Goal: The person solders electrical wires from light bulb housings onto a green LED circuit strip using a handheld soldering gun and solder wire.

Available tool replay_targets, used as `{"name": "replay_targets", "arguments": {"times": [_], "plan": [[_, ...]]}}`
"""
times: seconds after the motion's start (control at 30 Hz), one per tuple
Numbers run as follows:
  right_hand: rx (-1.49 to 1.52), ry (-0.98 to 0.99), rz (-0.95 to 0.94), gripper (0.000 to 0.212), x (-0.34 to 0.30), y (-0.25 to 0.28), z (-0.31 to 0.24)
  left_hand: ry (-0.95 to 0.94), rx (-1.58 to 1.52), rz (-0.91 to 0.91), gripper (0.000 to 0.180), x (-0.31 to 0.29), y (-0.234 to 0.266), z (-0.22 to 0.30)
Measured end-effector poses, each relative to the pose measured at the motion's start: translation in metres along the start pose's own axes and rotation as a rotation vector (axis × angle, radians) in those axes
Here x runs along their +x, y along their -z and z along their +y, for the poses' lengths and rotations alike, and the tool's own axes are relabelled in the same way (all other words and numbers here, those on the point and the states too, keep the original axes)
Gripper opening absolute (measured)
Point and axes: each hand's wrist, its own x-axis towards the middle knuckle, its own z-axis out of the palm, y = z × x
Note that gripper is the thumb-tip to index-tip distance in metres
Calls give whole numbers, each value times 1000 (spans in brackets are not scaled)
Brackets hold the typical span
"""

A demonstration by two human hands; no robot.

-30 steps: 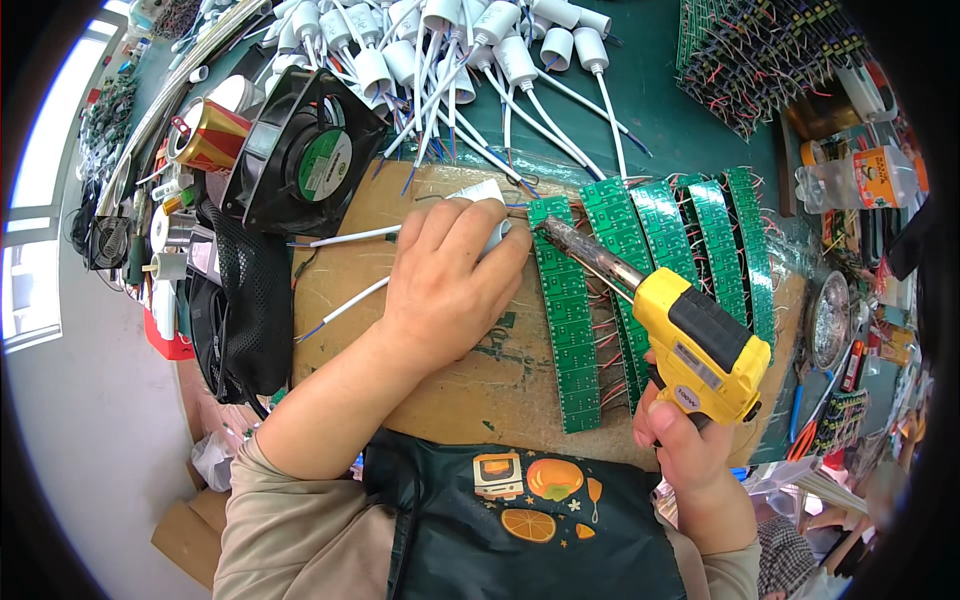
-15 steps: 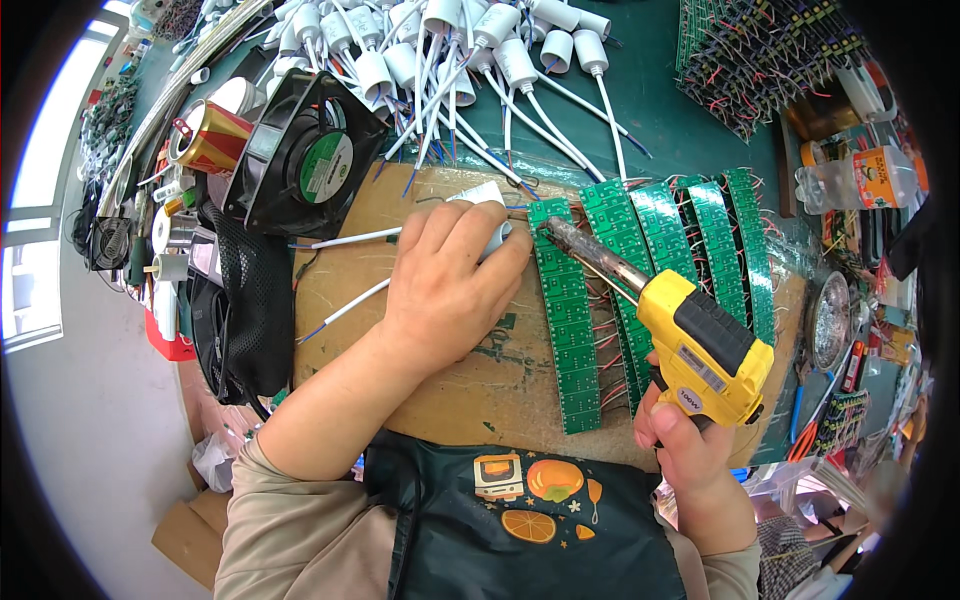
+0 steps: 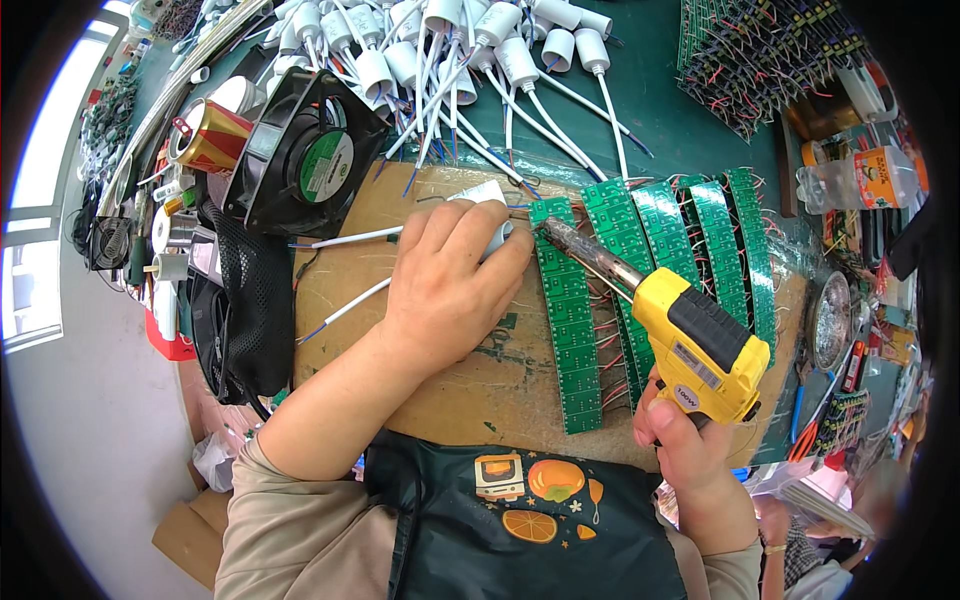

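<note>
My left hand (image 3: 450,275) is closed over a white cylindrical housing (image 3: 499,238), mostly hidden under the fingers, at the left edge of the green circuit boards. Two white cables (image 3: 352,308) with bare-ended wires stick out to the left of that hand. In my right hand (image 3: 682,435) is a yellow and black soldering gun (image 3: 700,340), gripped by its handle. Its metal tip rests on or just over the upper end of the nearest circuit board strip (image 3: 568,330). Several more board strips (image 3: 716,250) lie fanned to the right, joined by thin red and white wires.
The brown work board (image 3: 460,400) lies on a green table. White cylindrical housings with cables (image 3: 515,62) are heaped at the back. A black fan (image 3: 310,160) and a can (image 3: 210,135) stand left. Stacked boards (image 3: 765,55) and tools (image 3: 805,420) lie right. Another person's arm (image 3: 774,555) shows lower right.
The soldering gun has shifted very slightly left, its tip still at the same board end. Another person's arm has come into sight at lower right. My left hand stays put.
</note>
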Motion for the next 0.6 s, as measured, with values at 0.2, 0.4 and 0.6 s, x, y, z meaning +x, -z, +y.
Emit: {"name": "replay_targets", "arguments": {"times": [0.2,0.4,0.6], "plan": [[37,-28,11,58,-2,1,-3,3,5,-11,32,0,1,0],[42,-36,9,57,-2,1,-3,4,0,-14,32,0,2,1],[35,-65,-21,55,1,-1,-6,6,-3,-17,33,0,2,1]]}}
